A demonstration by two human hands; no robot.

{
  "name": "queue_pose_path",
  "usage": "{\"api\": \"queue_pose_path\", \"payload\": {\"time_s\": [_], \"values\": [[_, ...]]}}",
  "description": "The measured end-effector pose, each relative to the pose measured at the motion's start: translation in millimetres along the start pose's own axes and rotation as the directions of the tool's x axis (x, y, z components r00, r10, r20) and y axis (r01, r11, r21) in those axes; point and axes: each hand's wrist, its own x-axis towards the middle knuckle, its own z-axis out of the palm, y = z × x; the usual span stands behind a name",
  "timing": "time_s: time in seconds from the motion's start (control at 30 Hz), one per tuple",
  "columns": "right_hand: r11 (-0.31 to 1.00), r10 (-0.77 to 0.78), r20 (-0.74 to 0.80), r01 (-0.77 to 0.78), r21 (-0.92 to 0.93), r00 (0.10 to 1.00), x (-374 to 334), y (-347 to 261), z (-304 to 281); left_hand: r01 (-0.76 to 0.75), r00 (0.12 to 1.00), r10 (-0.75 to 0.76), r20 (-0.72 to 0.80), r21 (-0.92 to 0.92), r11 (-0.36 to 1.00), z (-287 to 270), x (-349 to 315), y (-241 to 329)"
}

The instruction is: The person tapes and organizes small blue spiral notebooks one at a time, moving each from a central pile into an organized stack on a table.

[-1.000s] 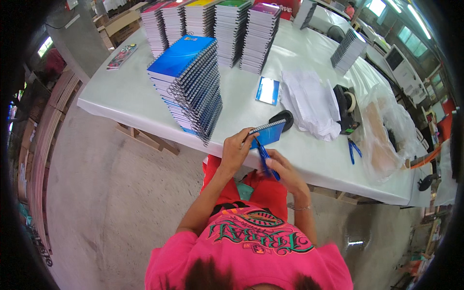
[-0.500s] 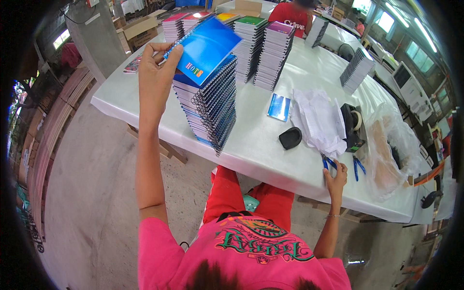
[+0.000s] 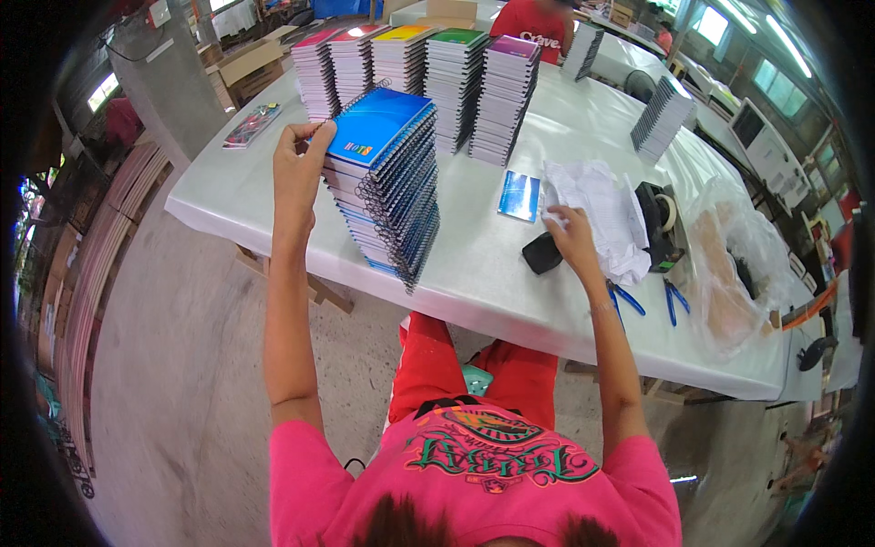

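A blue spiral notebook (image 3: 377, 128) lies on top of a tall stack of spiral-bound notebooks (image 3: 365, 205) at the table's near left. My left hand (image 3: 299, 155) pinches its left edge, closed between thumb and fingers. My right hand (image 3: 574, 235) is over the table with its fingers bent and apart, nothing visible in them. Just beyond its fingertips is a small blue-covered book (image 3: 519, 196), lying flat. Under the hand's near left side sits a small black rounded object (image 3: 542, 253), partly hidden. Blue-handled pliers (image 3: 627, 297) lie near my right forearm.
Several notebook stacks with coloured covers, one purple-topped (image 3: 504, 105), stand behind the blue one. Crumpled white paper (image 3: 597, 219), a black tape dispenser (image 3: 663, 223), a second pair of pliers (image 3: 674, 303) and a clear plastic bag (image 3: 738, 273) occupy the right. A person in red (image 3: 533, 29) is across the table.
My left hand has lowered the blue notebook from a tilted, raised position onto the stack. My right hand has left the pliers and moved away and left, toward the small blue-covered book.
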Motion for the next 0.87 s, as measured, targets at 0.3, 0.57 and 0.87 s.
{"api": "queue_pose_path", "payload": {"time_s": [0.3, 0.57, 0.87], "values": [[0.704, 0.487, -0.115, -0.467, -0.534, 0.866, 86, 37, 116, -0.457, 0.735, 0.582, -0.349, 0.380, 0.804, 19, -56, 53], [0.600, 0.739, -0.108, -0.722, -0.346, 0.665, 122, 25, 120, -0.829, 0.557, 0.825, 0.093, 0.126, 0.545, 100, -160, 1], [0.705, 0.691, -0.040, -0.685, -0.185, 0.722, 96, 4, 115, -0.060, 0.928, -0.024, 0.372, 0.213, 0.975, 235, -79, -190]]}}
